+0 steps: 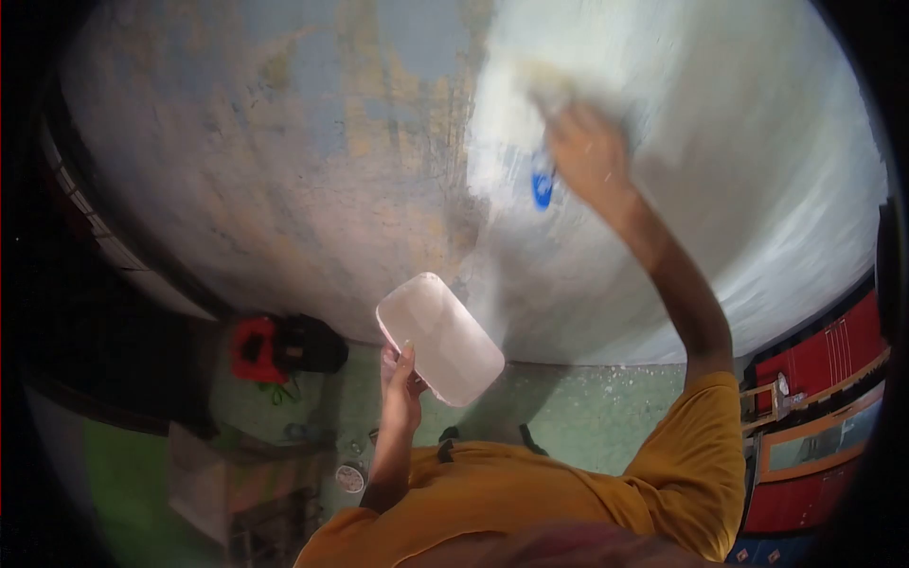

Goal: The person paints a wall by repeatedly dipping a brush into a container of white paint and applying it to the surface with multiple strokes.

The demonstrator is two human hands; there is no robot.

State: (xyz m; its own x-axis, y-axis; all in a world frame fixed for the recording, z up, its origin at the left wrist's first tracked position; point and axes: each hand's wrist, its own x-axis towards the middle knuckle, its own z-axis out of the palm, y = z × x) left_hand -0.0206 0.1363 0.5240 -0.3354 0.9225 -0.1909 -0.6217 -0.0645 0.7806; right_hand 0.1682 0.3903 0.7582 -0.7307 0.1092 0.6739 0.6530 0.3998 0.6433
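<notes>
tub (441, 339) in left hand (401, 383), contents unclear

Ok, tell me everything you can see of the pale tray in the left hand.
The tray is pinkish white, a rounded rectangle with a thin rim, and looks like plastic. Its broad face is turned toward the camera, partly shaded, and its long sides slant down to the right in the view. The left hand grips its left edge, thumb along the rim, off the green floor. Whether any paint lies in it, I cannot tell.
</notes>
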